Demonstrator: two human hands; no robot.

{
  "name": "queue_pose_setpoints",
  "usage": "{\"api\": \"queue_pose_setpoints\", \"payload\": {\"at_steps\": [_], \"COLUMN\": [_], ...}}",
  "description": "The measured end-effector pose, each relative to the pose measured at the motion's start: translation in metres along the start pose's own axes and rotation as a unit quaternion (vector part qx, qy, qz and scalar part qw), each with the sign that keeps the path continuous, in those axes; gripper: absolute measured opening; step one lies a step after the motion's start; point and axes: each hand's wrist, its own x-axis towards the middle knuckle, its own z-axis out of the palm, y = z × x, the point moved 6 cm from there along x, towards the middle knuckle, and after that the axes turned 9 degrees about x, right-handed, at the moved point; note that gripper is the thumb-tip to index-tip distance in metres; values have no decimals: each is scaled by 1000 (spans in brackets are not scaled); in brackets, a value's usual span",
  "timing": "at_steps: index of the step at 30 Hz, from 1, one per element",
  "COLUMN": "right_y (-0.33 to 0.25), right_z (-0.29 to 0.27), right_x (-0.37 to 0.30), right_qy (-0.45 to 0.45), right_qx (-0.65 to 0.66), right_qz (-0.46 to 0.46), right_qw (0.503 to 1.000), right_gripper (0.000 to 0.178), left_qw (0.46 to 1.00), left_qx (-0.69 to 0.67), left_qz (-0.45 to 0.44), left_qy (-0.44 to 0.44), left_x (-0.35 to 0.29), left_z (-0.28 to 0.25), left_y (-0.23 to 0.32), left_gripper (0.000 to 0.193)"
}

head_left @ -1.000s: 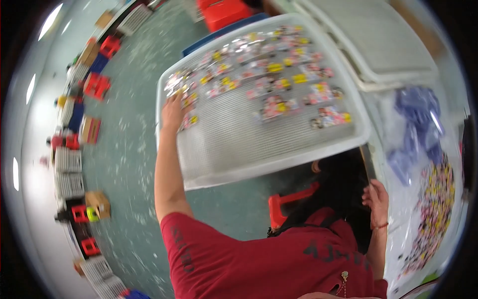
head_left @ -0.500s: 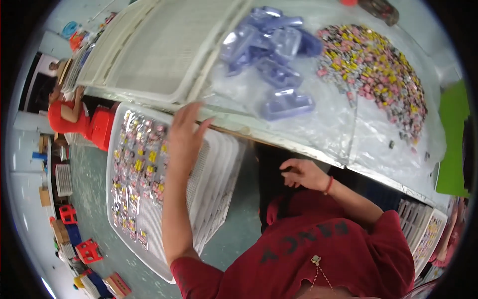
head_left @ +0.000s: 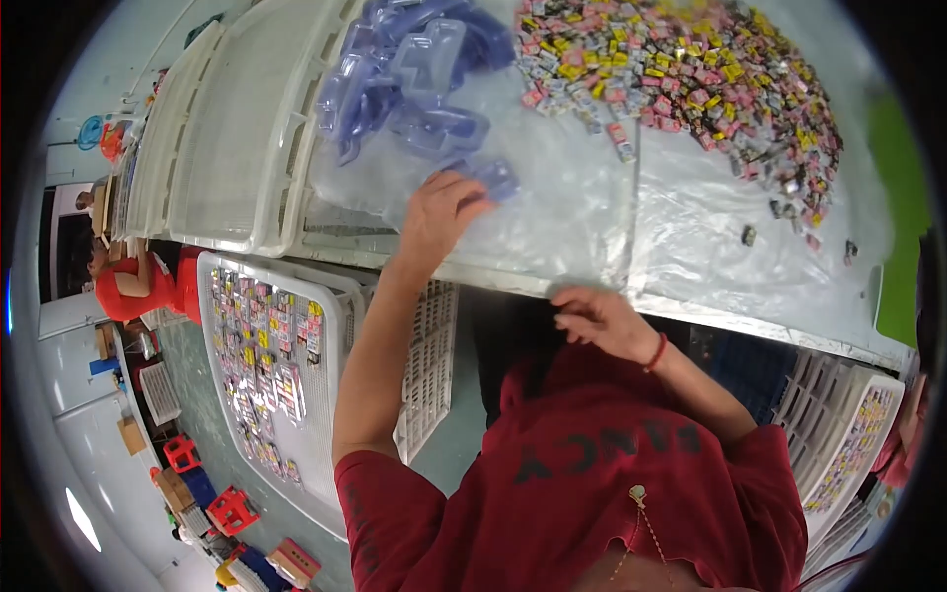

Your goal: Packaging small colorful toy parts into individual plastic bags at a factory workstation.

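My left hand (head_left: pixel 441 219) reaches over the near part of the table. Its fingers close on the left end of a clear bluish plastic blister shell (head_left: pixel 498 181). More such shells (head_left: pixel 424 74) lie in a heap just beyond it. My right hand (head_left: pixel 604 324) is at the table's front edge, fingers loosely bent and a gap by the thumb, with nothing visible in it. A large spread of small pink, yellow and grey pieces (head_left: pixel 681 79) covers the far right of the table.
Clear plastic sheeting (head_left: pixel 562 222) covers the table. White mesh trays (head_left: pixel 247 128) stand at the left. Below them, a stacked tray (head_left: pixel 330 395) holds rows of packed pieces. Another tray stack (head_left: pixel 838 444) is at the right. A person in red (head_left: pixel 133 291) sits at far left.
My left hand has moved from above the stacked tray to the table and onto the lone blister shell. My right hand stays near the table edge. The whole view has shifted.
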Motion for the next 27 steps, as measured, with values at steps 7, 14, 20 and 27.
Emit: {"api": "queue_pose_setpoints", "payload": {"at_steps": [7, 14, 20, 27], "right_y": [6, 5, 5, 1], "right_z": [-3, -1, -4, -2], "right_x": [2, 1, -1, -4], "right_qy": [-29, -26, 6, 44], "right_qx": [-2, 26, -1, -88], "right_qz": [7, 28, 10, -107], "right_qw": [1000, 999, 1000, 989], "right_gripper": [28, 27, 27, 23], "left_qw": [997, 999, 996, 952], "left_qx": [-55, -25, 31, 142], "left_qz": [-36, -20, 74, -3], "left_qy": [-29, -2, 50, 272], "left_x": [2, 3, -1, 2], "left_z": [-1, 0, 11, -39], "left_y": [-14, -11, 8, 9], "left_gripper": [15, 12, 17, 10]}}
